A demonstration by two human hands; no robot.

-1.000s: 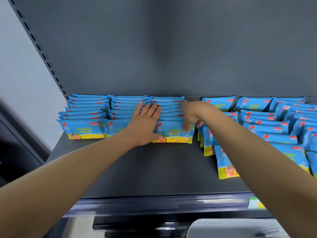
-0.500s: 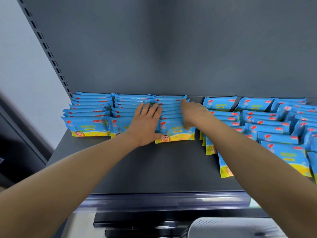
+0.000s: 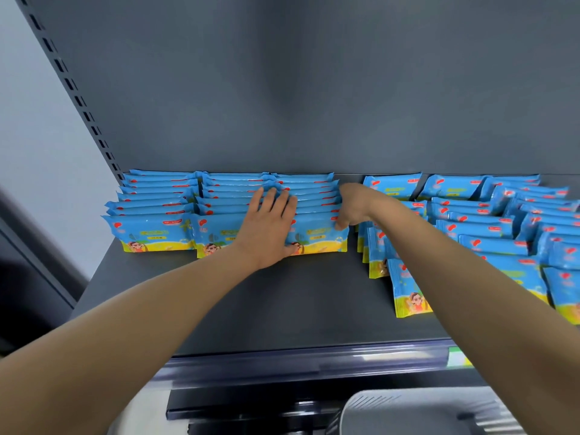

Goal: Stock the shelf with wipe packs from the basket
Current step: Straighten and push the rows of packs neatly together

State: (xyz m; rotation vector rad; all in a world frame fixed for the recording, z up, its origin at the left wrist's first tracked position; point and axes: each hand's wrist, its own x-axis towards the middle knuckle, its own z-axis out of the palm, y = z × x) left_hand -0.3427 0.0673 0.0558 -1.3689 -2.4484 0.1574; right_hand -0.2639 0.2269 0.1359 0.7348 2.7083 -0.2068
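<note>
Blue and yellow wipe packs stand on the dark shelf (image 3: 282, 309) in three tidy rows (image 3: 157, 227) at the back left. My left hand (image 3: 270, 227) lies flat with straight fingers on the front of the second and third rows. My right hand (image 3: 351, 205) cups the right end of the third row (image 3: 317, 237), its thumb on the front pack's right corner and its fingers curled round the side. The grey-white basket (image 3: 408, 409) shows at the bottom right, below the shelf; its inside is hidden.
Several looser wipe packs (image 3: 470, 221) fill the shelf's right side, some leaning (image 3: 408, 293) towards the front. A clear price rail (image 3: 314, 359) runs along the shelf's front edge. A perforated upright (image 3: 78, 98) rises at the left, and the grey back panel stands behind.
Both hands have pressed the third row slightly towards the back panel. My right hand has slid further along that row's right end.
</note>
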